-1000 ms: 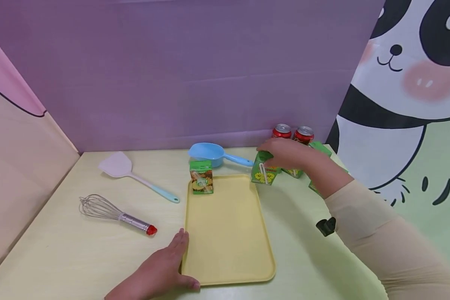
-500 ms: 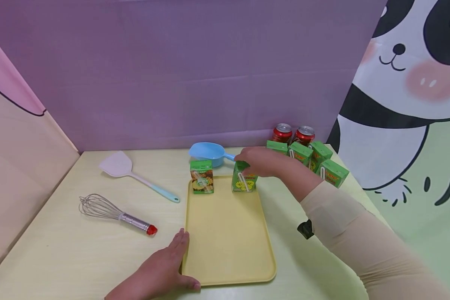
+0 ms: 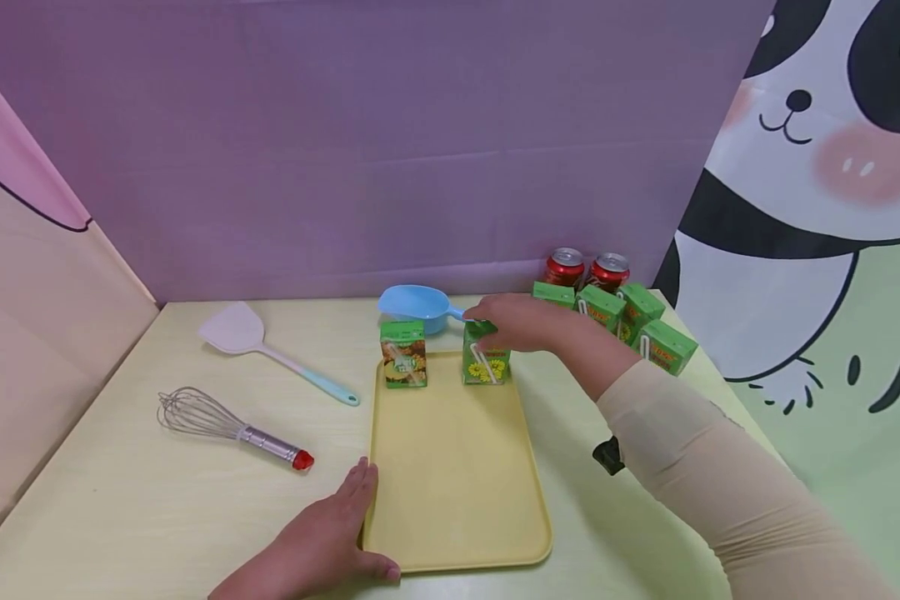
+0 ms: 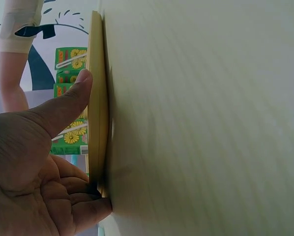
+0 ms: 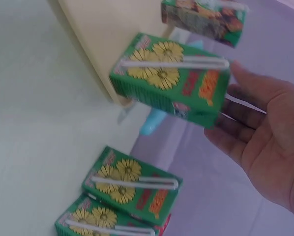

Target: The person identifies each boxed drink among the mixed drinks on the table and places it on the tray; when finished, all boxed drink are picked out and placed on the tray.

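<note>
My right hand grips a green juice box by its top. The box, with yellow flowers and a white straw on its side, stands upright at the far right corner of the yellow tray. In the right wrist view, thumb and fingers lie around the upper end of this juice box. Another juice box, with a brown picture, stands at the tray's far left corner. My left hand rests against the tray's near left corner, fingers along the left edge and thumb at the front edge.
Several green juice boxes stand at the back right, before two red cans. A blue scoop lies behind the tray. On the left lie a spatula and a whisk. A purple wall closes the back.
My right hand has carried the juice box leftward from beside the tray onto its far right corner, shifting only slightly in the last half second. The left hand has stayed in place.
</note>
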Tool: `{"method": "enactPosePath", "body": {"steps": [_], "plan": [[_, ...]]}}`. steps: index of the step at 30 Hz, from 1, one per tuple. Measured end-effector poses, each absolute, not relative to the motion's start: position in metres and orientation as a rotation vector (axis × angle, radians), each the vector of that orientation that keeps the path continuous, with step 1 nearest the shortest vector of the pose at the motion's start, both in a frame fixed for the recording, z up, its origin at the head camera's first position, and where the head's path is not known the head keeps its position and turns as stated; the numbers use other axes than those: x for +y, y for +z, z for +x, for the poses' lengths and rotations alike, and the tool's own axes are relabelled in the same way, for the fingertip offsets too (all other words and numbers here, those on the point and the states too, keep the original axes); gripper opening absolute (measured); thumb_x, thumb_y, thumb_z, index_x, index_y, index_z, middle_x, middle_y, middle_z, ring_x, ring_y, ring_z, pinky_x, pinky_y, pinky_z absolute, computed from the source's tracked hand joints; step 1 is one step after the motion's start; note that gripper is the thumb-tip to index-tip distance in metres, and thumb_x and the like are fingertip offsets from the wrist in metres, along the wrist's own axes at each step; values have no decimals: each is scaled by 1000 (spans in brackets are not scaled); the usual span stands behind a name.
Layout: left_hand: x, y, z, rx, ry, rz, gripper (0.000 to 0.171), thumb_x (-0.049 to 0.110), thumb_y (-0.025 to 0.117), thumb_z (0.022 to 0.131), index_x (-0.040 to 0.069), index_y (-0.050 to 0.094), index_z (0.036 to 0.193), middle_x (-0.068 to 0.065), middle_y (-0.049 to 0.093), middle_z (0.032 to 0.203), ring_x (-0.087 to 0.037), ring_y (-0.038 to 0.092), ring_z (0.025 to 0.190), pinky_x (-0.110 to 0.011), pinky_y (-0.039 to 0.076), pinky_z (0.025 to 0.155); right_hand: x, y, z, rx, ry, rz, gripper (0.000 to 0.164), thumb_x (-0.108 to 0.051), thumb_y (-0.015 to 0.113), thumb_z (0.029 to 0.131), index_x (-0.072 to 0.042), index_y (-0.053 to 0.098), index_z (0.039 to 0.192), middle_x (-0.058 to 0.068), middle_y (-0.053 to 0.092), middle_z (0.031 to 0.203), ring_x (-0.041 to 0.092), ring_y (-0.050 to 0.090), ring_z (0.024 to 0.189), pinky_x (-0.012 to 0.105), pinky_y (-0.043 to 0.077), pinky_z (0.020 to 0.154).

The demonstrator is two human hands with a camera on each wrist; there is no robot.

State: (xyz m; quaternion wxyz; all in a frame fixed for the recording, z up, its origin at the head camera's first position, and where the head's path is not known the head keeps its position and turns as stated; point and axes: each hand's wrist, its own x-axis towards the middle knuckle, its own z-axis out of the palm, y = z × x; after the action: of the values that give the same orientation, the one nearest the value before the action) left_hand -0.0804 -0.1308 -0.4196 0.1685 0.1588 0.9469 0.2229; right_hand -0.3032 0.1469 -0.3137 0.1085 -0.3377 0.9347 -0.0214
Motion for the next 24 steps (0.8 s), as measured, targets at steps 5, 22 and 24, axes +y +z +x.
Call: {"method": "enactPosePath", "body": {"steps": [5,22,24], "plan": [[-131,-420,-80,2700,636,461,123,64,80,65,-4,25,152,-22,21,161,-37,36,142,-55,43,104,168,-298,-312,2847,-143,-866,62,-41,64,94,-12,47,146,9,48,149,30,41,139,49,35,114],[-131,-423,-79,2689,652,455,126,67,78,65,-2,22,154,-20,19,162,-37,35,142,-56,42,105,223,-318,-347,2964,-78,-535,70,-26,72,90,-4,39,148,22,47,145,40,42,135,58,34,111],[-130,-423,-78,2685,654,451,126,67,78,65,-2,22,154,-20,19,162,-37,36,142,-56,41,105,224,-322,-348,2951,-76,-504,67,-25,71,90,-6,40,147,19,49,144,38,45,133,59,36,109]]}}
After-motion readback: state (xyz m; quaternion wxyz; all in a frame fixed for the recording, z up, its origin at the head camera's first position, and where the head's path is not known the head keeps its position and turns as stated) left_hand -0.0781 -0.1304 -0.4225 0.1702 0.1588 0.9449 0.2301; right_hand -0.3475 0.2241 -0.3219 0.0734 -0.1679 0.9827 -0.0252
